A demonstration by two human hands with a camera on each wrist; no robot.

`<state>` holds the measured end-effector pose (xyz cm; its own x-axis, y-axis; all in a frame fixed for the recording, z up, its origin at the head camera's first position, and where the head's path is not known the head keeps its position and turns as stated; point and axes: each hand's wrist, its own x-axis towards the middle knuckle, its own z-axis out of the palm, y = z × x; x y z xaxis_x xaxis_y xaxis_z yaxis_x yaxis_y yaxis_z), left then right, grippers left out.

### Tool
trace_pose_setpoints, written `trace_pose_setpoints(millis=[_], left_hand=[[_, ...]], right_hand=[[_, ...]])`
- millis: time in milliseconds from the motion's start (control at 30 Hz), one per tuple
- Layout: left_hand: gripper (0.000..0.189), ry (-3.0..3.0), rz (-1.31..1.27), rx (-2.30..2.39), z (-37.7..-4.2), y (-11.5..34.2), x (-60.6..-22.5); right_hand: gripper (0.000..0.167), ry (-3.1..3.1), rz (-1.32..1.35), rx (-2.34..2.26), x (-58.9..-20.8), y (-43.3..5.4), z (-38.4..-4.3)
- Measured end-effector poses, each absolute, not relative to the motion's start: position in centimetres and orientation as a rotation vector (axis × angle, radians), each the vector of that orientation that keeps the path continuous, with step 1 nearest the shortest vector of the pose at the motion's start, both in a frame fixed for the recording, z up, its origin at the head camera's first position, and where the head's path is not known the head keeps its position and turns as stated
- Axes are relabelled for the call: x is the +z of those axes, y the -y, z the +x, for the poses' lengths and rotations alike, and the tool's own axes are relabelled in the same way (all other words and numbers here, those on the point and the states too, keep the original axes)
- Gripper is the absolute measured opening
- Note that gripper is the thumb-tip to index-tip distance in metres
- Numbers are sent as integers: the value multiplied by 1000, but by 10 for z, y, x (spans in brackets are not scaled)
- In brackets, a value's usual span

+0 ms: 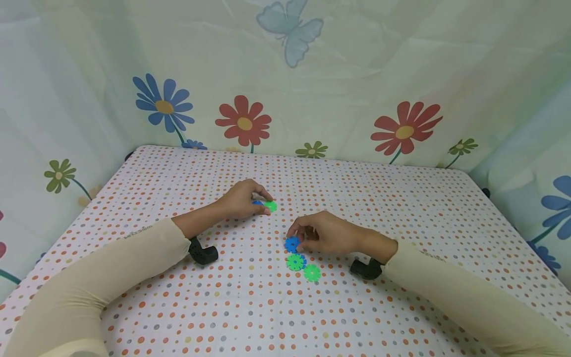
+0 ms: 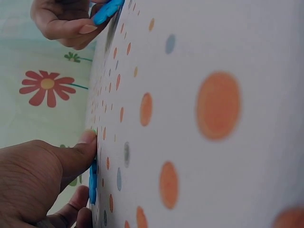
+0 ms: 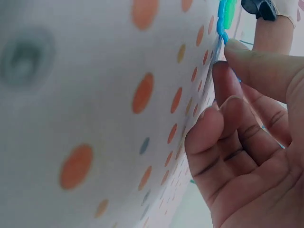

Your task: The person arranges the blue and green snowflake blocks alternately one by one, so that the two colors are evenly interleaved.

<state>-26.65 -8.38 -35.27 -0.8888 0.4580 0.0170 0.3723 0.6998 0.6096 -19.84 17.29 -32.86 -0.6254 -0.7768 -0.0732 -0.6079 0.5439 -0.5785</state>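
My left hand (image 1: 244, 199) holds a green notched plastic disc (image 1: 270, 206) between thumb and index finger, low at the tabletop. A blue notched disc (image 1: 257, 203) lies beside it, partly hidden under the fingers; its edge (image 2: 93, 183) shows in the left wrist view. To the right and nearer, my right hand (image 1: 329, 233) pinches another blue notched disc (image 1: 292, 244) at its right side; in the left wrist view this disc (image 2: 108, 12) looks tilted. Just below it lies a green disc (image 1: 295, 262) overlapping a mostly hidden blue one (image 1: 304, 261). Another green disc (image 1: 312, 272) lies beside them.
A white tablecloth (image 1: 250, 307) with coloured dots covers the table. Behind and at both sides hangs a curtain (image 1: 339, 84) printed with flowers and a butterfly. Black wrist devices (image 1: 203, 253) sit at both sleeve cuffs, close above the cloth.
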Motion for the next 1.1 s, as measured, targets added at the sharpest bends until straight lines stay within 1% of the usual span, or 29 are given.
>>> trace_pose_setpoints(millis=[233,467,700,867,1100], left_hand=[[27,-2766,684,948,-267,84,-352],[27,-2766,672,933,-267,84,-351],[27,-2765,672,926,-267,84,-351],[27,-2765,684,923,-267,83,-352],[26,-2772,703,926,-267,84,-351]], right_hand=[[21,-2461,-1149,-770,-327,-174,-206],[22,-2522,-1153,-780,-325,-170,-221],[21,-2623,-1036,-779,-325,-164,-242],[23,-2680,-922,-795,-326,-160,-257],[25,-2654,-828,-832,-327,-156,-270]])
